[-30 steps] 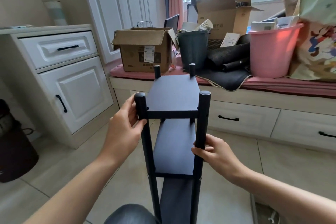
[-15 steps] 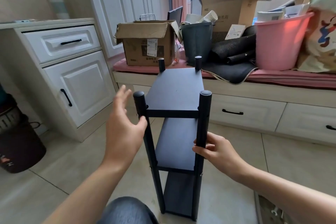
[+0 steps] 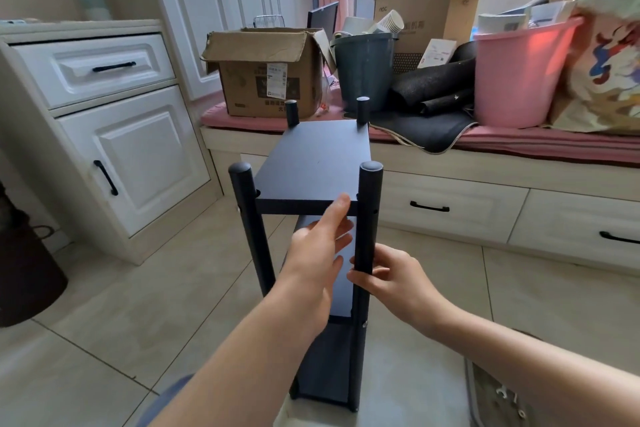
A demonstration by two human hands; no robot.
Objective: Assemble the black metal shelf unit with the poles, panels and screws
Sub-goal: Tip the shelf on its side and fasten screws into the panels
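At centre frame, your right hand (image 3: 391,279) is gripping the shelf's (image 3: 317,163) front pole (image 3: 367,218), left hand's (image 3: 320,248) fingers spread loosely; releasing unevenly risks tipping it.

The right hand (image 3: 391,279) grips the shelf unit's (image 3: 317,163) near-right pole (image 3: 367,218); the left hand (image 3: 320,253) reaches beside it.

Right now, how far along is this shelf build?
Mostly done: the black shelf unit stands upright on the floor, three panels between four capped poles. In hand: the right hand grips the near right pole; the left hand reaches toward it. Remaining screw work can't be judged.
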